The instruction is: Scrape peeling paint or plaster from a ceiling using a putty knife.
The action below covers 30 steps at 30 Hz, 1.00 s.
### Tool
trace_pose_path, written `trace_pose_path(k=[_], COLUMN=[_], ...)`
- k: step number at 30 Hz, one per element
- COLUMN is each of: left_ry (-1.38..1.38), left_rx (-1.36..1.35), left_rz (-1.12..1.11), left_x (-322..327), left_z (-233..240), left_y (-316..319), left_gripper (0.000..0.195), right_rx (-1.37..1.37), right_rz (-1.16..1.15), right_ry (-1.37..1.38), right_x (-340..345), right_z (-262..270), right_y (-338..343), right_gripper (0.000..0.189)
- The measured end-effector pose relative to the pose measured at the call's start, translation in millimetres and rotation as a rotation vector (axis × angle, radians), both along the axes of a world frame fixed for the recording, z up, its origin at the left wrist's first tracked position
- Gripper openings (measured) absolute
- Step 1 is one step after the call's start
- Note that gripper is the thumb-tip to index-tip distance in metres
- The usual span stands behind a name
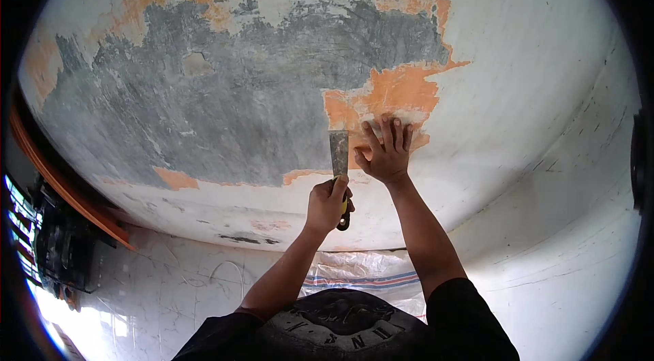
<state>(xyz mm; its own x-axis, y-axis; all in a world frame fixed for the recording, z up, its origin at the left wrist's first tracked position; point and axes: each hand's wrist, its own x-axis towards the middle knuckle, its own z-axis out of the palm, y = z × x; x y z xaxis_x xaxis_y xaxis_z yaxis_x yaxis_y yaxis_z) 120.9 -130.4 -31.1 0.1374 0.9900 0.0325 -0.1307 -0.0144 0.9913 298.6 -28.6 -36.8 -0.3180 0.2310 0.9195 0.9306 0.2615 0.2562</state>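
Note:
My left hand [328, 204] grips the black and yellow handle of a scraper [339, 151], whose flat metal blade points up the wall. The blade's tip lies at the lower left part of an orange patch [403, 90] of exposed paint, beside bare grey plaster [255, 121]. To the right of the blade, my right hand [387, 152] rests with fingers spread on the orange and white wall surface, holding nothing. White paint [500, 70] with ragged edges surrounds the grey and orange areas.
A woven plastic sheet [368, 279] with blue and red stripes lies at the foot of the wall. Marbled tiles [168, 269] cover the floor at lower left, with a thin pale cord [227, 264] on them. An orange-brown frame [66, 177] curves along the left; another wall [572, 197] adjoins at right.

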Motion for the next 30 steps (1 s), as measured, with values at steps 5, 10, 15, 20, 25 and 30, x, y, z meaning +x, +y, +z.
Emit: trace_pose_path(k=[5, 10, 15, 20, 25, 30], left_ry=[0.026, 0.094, 0.021, -0.056, -0.016, -0.049], left_rx=[0.036, 0.13, 0.142, 0.053, 0.054, 0.042], left_rz=[0.043, 0.094, 0.082, 0.163, 0.066, 0.098], left_x=[-4.6, -7.4, -3.6, -8.6, -12.8, -5.6], left_z=[-25.8, -22.5, 1.2, -43.4, -1.9, -33.3], left_y=[-1.7, 6.4, 10.6, 2.5, 9.4, -1.4], left_gripper=[0.045, 0.045, 0.044, 0.046, 0.045, 0.044], right_rx=[-0.011, 0.008, 0.007, 0.014, 0.028, 0.029], right_rz=[0.034, 0.011, 0.006, 0.026, 0.008, 0.012], right_ry=[0.031, 0.01, -0.022, -0.04, -0.009, -0.007], right_x=[-5.4, -6.1, -6.3, -5.7, -0.9, -3.0], right_z=[-2.5, -2.7, -1.1, -2.5, -10.0, -8.4], right_y=[-1.0, -1.3, -1.1, 1.0, 0.8, 0.5], right_gripper=[0.054, 0.056, 0.058, 0.057, 0.056, 0.054])
